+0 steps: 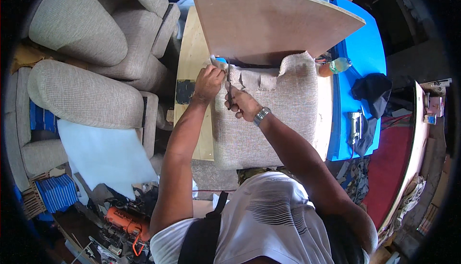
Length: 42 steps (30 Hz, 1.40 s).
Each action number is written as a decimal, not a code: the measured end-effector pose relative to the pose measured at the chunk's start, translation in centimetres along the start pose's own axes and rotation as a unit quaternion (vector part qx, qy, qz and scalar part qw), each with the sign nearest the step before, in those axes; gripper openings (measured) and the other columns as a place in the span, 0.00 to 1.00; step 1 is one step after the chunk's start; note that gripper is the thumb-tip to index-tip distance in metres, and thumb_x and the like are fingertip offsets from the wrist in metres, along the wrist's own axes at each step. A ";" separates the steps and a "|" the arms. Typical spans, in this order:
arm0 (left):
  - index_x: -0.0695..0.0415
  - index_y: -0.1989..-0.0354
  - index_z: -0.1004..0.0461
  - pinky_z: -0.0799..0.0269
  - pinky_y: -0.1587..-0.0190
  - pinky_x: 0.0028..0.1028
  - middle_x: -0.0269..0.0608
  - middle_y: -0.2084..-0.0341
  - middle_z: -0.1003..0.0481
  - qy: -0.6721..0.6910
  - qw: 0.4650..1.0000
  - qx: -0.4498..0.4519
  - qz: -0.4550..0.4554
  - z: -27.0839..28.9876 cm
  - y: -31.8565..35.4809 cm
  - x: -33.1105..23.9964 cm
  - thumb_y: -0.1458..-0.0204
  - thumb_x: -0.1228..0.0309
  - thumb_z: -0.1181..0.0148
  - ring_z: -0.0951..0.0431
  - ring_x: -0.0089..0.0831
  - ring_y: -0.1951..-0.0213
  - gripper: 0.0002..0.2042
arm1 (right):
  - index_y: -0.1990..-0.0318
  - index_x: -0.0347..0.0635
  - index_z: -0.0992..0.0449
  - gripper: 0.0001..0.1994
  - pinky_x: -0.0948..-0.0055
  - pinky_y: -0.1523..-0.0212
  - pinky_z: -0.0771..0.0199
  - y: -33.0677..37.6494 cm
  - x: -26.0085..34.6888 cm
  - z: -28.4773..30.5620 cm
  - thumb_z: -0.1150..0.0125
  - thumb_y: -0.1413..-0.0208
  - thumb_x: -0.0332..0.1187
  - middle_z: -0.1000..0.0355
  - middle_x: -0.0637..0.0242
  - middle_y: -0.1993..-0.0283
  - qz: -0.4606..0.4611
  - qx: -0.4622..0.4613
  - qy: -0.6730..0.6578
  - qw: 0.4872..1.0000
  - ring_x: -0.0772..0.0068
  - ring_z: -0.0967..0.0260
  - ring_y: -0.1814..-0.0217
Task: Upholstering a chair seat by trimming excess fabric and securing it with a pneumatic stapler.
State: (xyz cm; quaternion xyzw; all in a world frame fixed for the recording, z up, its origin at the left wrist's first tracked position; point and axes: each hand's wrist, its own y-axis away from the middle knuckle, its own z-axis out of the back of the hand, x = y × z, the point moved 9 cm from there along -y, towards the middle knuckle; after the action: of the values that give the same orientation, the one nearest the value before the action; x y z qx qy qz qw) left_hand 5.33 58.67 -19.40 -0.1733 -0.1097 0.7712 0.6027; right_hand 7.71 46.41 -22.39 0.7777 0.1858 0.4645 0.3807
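Observation:
A cushion covered in beige woven fabric (pixel 269 120) lies on a wooden table in front of me. At its far left corner my left hand (pixel 209 82) is closed on the edge of the fabric cover. My right hand (pixel 244 104) grips a pair of dark scissors (pixel 229 84), whose blades point away from me beside the left fingers. Along the cushion's far edge the fabric looks notched and uneven, with a flap (pixel 297 65) standing up at the far right corner. Whether the blades touch the cloth I cannot tell.
A wooden board (pixel 273 21) stands upright behind the cushion. A plastic bottle (pixel 335 66) lies at the right, near a blue surface (pixel 367 38) with a black cap (pixel 372 91). Upholstered sofa pieces (pixel 86 93) crowd the left. An orange machine (pixel 127 223) sits lower left.

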 end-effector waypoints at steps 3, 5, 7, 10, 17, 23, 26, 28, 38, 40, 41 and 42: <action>0.58 0.58 0.21 0.28 0.54 0.36 0.36 0.60 0.21 0.007 1.000 -0.010 0.000 -0.3 0.1 -0.5 0.51 0.71 0.41 0.25 0.37 0.54 0.12 | 0.70 0.50 0.29 0.18 0.79 0.84 0.51 -1.0 -0.3 2.2 0.43 0.39 0.54 0.36 0.78 0.78 0.053 -0.057 0.013 0.997 0.86 0.47 0.81; 0.57 0.58 0.22 0.29 0.55 0.36 0.34 0.61 0.22 0.009 1.000 -0.016 0.013 -0.6 0.4 -0.3 0.50 0.72 0.42 0.25 0.36 0.53 0.11 | 0.67 0.48 0.27 0.17 0.78 0.84 0.47 -0.9 -0.9 3.3 0.42 0.38 0.52 0.36 0.78 0.77 0.073 -0.064 0.041 0.994 0.86 0.44 0.80; 0.55 0.54 0.24 0.31 0.51 0.39 0.36 0.57 0.22 0.008 0.998 0.011 0.055 -1.3 0.2 0.1 0.49 0.69 0.42 0.26 0.38 0.49 0.14 | 0.65 0.41 0.25 0.19 0.75 0.82 0.31 -0.6 -1.5 4.1 0.41 0.38 0.51 0.30 0.72 0.73 0.081 -0.050 0.063 0.993 0.80 0.38 0.78; 0.56 0.50 0.25 0.35 0.47 0.44 0.40 0.54 0.23 0.018 0.994 -0.035 0.104 -0.5 -0.7 -2.2 0.50 0.66 0.40 0.27 0.40 0.48 0.18 | 0.61 0.40 0.26 0.24 0.73 0.78 0.22 2.0 -3.6 5.7 0.47 0.37 0.56 0.27 0.68 0.68 0.067 0.012 0.155 0.986 0.78 0.32 0.72; 0.63 0.47 0.27 0.34 0.45 0.44 0.48 0.51 0.23 0.145 0.982 0.016 0.121 -4.9 -10.5 -9.5 0.46 0.48 0.40 0.26 0.46 0.47 0.29 | 0.66 0.39 0.27 0.29 0.75 0.83 0.32 12.1 -12.0 13.3 0.49 0.38 0.62 0.29 0.67 0.73 0.036 -0.043 0.230 0.972 0.75 0.33 0.78; 0.53 0.62 0.20 0.27 0.50 0.42 0.40 0.61 0.23 0.183 0.974 0.031 0.134 -12.5 -14.5 -13.2 0.49 0.75 0.47 0.25 0.41 0.53 0.09 | 0.60 0.43 0.26 0.28 0.77 0.79 0.30 15.9 -11.1 21.1 0.52 0.38 0.63 0.27 0.72 0.69 0.003 -0.107 0.211 0.971 0.81 0.35 0.73; 0.52 0.63 0.22 0.26 0.55 0.38 0.37 0.65 0.27 0.147 0.988 -0.026 -0.041 -11.4 -13.0 -18.6 0.50 0.71 0.46 0.26 0.37 0.58 0.08 | 0.57 0.45 0.27 0.31 0.75 0.76 0.28 14.9 -9.9 25.2 0.55 0.41 0.68 0.27 0.70 0.66 0.000 -0.076 0.178 0.981 0.78 0.35 0.72; 0.51 0.63 0.23 0.26 0.55 0.37 0.36 0.64 0.27 0.145 0.988 -0.020 -0.058 -11.8 -11.6 -20.4 0.50 0.71 0.46 0.26 0.37 0.57 0.08 | 0.58 0.45 0.27 0.35 0.72 0.77 0.27 14.6 -8.1 26.1 0.53 0.45 0.71 0.27 0.68 0.66 -0.037 -0.075 0.171 0.982 0.75 0.35 0.71; 0.57 0.65 0.24 0.29 0.49 0.38 0.42 0.62 0.27 0.165 0.985 -0.015 -0.045 -10.8 -9.1 -22.9 0.51 0.74 0.47 0.27 0.41 0.55 0.08 | 0.65 0.46 0.28 0.32 0.74 0.78 0.33 10.7 -3.8 27.8 0.51 0.46 0.71 0.32 0.73 0.72 -0.052 -0.123 0.319 0.938 0.78 0.39 0.73; 0.57 0.65 0.24 0.29 0.49 0.38 0.42 0.62 0.28 0.160 0.986 -0.035 -0.040 -10.1 -8.7 -22.7 0.52 0.74 0.47 0.27 0.41 0.55 0.07 | 0.68 0.48 0.28 0.31 0.74 0.78 0.36 10.4 -3.1 28.0 0.50 0.46 0.70 0.33 0.73 0.74 -0.054 -0.134 0.340 0.929 0.79 0.40 0.74; 0.57 0.65 0.24 0.29 0.50 0.38 0.42 0.62 0.28 0.161 0.986 -0.032 -0.033 -10.2 -8.5 -22.5 0.52 0.74 0.47 0.27 0.41 0.55 0.07 | 0.69 0.48 0.28 0.31 0.75 0.78 0.36 10.3 -2.7 27.9 0.50 0.46 0.70 0.33 0.73 0.74 -0.054 -0.131 0.358 0.923 0.80 0.41 0.75; 0.57 0.65 0.25 0.29 0.50 0.38 0.42 0.62 0.28 0.161 0.986 -0.029 -0.028 -10.2 -8.4 -22.3 0.53 0.74 0.46 0.27 0.41 0.55 0.07 | 0.70 0.45 0.27 0.30 0.74 0.82 0.35 10.3 -2.2 27.6 0.48 0.43 0.67 0.33 0.72 0.75 -0.032 -0.124 0.358 0.925 0.79 0.38 0.77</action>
State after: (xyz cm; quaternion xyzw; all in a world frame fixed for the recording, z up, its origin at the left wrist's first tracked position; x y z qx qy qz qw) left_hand 21.65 38.76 -22.59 -0.3094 -0.0386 0.7128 0.6283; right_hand 29.80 26.84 -23.48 0.4994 0.2753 0.7193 0.3969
